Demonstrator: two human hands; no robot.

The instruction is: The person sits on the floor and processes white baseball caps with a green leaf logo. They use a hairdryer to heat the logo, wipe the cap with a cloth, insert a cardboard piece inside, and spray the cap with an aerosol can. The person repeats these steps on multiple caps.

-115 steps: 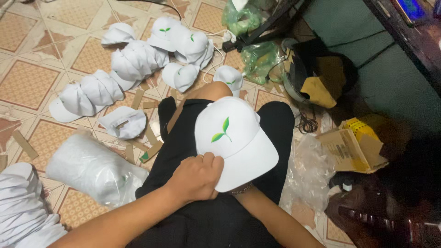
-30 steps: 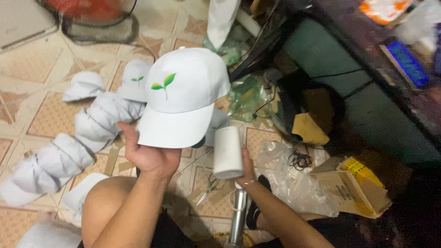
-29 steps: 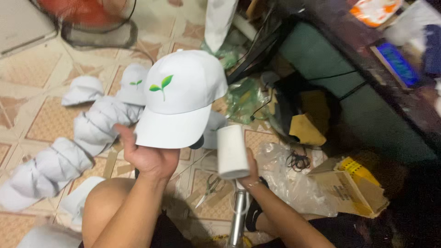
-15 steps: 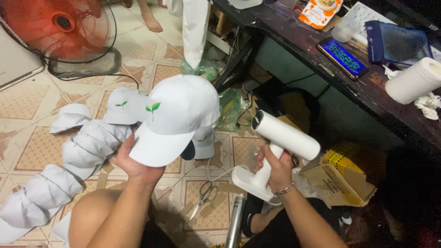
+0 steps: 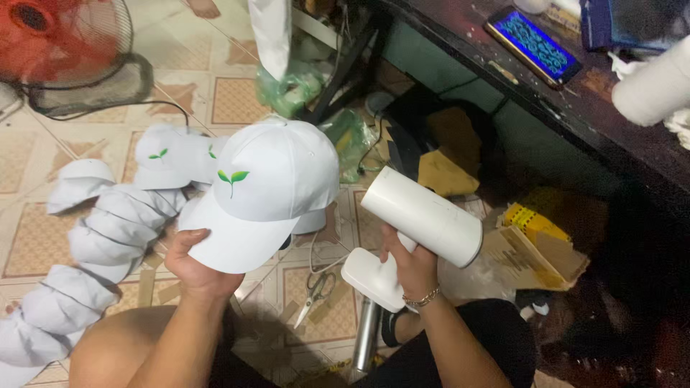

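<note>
left hand: fingers closed under the brim of a white baseball cap, thumb on the brim's edge; cap held up over the knees, green leaf emblem facing the camera, crown tilted away so the front panel is exposed.
right hand: wrapped tight around the handle of a white handheld steamer, cylindrical body angled up and to the right, flat head low and towards the cap, just beside it, not touching.
floor below: scissors between the knees; a nested row of white caps at left; red fan beyond.
dark table at right, smartphone on it.
obscured: cap's back strap; steamer's cord and nozzle face; clutter under the table is indistinct.
</note>
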